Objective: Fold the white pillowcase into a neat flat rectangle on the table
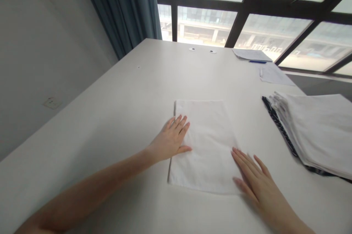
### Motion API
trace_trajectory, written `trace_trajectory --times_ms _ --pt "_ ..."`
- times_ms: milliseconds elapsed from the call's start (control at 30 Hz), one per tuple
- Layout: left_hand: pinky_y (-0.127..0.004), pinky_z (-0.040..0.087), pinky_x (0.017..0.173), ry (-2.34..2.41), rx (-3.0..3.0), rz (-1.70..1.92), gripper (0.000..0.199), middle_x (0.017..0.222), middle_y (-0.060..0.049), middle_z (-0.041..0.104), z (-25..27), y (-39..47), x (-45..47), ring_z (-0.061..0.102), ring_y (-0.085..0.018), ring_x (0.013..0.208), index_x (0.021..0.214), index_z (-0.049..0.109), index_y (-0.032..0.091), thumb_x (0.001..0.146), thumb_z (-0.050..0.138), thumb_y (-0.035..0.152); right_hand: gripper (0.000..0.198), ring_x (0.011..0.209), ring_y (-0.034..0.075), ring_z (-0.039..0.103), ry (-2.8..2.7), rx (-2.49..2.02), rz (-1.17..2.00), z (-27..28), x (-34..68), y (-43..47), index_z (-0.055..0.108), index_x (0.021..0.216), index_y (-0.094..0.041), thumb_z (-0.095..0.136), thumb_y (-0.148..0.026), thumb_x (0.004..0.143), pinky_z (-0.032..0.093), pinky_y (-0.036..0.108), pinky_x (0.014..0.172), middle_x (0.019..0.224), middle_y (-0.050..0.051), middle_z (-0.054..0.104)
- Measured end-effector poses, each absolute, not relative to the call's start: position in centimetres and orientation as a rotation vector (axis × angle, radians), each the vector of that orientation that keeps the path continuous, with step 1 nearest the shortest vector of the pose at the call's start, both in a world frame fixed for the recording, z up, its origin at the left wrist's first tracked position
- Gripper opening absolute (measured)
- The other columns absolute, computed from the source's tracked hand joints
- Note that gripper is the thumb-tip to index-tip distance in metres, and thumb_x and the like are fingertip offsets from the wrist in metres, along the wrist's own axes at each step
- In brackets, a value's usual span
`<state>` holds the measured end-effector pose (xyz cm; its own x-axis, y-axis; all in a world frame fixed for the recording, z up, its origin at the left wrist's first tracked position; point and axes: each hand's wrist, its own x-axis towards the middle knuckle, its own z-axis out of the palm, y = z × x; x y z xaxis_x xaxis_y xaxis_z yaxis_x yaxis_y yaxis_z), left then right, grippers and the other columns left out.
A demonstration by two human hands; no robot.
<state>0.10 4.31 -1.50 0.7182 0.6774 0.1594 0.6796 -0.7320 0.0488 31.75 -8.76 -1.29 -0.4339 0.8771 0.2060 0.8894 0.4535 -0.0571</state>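
Observation:
A white cloth [207, 146], folded into a rectangle, lies flat on the white table in front of me. My left hand [174, 136] rests on its left edge with the fingers spread. At its right edge, my right hand [254, 179] touches the fabric with the fingertips, fingers stretched out and slightly blurred. Neither hand grips anything. The cloth's left side shows a dark line of shadow or a lower layer.
A stack of white cloths [324, 127] lies at the right, over a black patterned piece [280, 125]. Papers [253, 55] and a blue pen [257, 62] are at the far right of the table [123, 116]. Windows and a blue curtain [129, 3] stand behind.

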Motion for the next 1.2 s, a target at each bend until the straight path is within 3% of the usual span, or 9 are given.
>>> trace_trajectory --times_ms 100,200,300,467,833,1200 --pt "-0.048 0.014 0.119 -1.087 -2.981 -0.254 0.061 0.154 -0.018 0.034 -0.8 2.4 0.6 0.025 -0.029 0.145 0.145 0.037 0.011 0.097 0.042 0.048 0.040 0.124 0.022 0.056 -2.399 -1.545 0.001 -0.4 31.8 -7.2 0.050 0.136 -0.027 0.042 -0.029 0.098 0.033 0.050 0.110 0.132 0.006 0.063" --pt "-0.046 0.015 0.119 -0.984 -3.096 -0.244 0.069 0.156 -0.017 0.030 -0.4 0.4 1.2 0.023 -0.029 0.146 0.146 0.035 0.012 0.094 0.041 0.057 0.036 0.124 0.022 0.056 -2.341 -1.478 0.070 0.2 30.4 -5.1 0.059 0.129 -0.025 0.041 -0.024 0.097 0.040 0.047 0.108 0.127 0.006 0.066" --pt "-0.051 0.014 0.118 -0.934 -3.147 -0.230 0.076 0.158 -0.017 0.023 -0.4 -0.6 1.6 0.015 -0.032 0.148 0.150 0.029 0.014 0.093 0.039 0.063 0.042 0.132 0.022 0.048 -2.376 -1.403 0.123 0.0 28.2 -3.0 0.053 0.137 -0.022 0.040 -0.022 0.097 0.043 0.044 0.107 0.136 0.009 0.059" --pt "-0.054 0.011 0.117 -0.924 -3.183 -0.197 0.084 0.159 -0.019 0.019 -0.7 -0.7 1.4 0.010 -0.035 0.148 0.152 0.025 0.015 0.089 0.035 0.071 0.055 0.145 0.022 0.026 -2.506 -1.506 0.085 -1.2 26.2 -0.6 0.030 0.152 -0.019 0.037 -0.032 0.099 0.032 0.047 0.114 0.154 0.011 0.036" --pt "-0.060 0.010 0.115 -0.957 -3.256 -0.102 0.090 0.159 -0.018 0.020 -0.4 -1.0 0.8 0.011 -0.036 0.148 0.153 0.025 0.023 0.082 0.043 0.076 0.061 0.146 0.021 0.024 -2.382 -1.833 -0.050 -2.9 30.9 0.5 0.008 0.156 -0.028 0.025 -0.045 0.101 0.024 0.046 0.117 0.159 0.003 0.026" --pt "-0.062 0.009 0.114 -0.965 -3.268 -0.045 0.091 0.160 -0.018 0.016 -0.3 -1.0 0.9 0.008 -0.037 0.148 0.153 0.022 0.022 0.083 0.041 0.076 0.060 0.145 0.027 0.025 -2.363 -1.984 -0.028 -1.5 29.5 4.7 0.029 0.152 -0.020 0.026 -0.046 0.098 0.025 0.051 0.115 0.158 0.007 0.029"
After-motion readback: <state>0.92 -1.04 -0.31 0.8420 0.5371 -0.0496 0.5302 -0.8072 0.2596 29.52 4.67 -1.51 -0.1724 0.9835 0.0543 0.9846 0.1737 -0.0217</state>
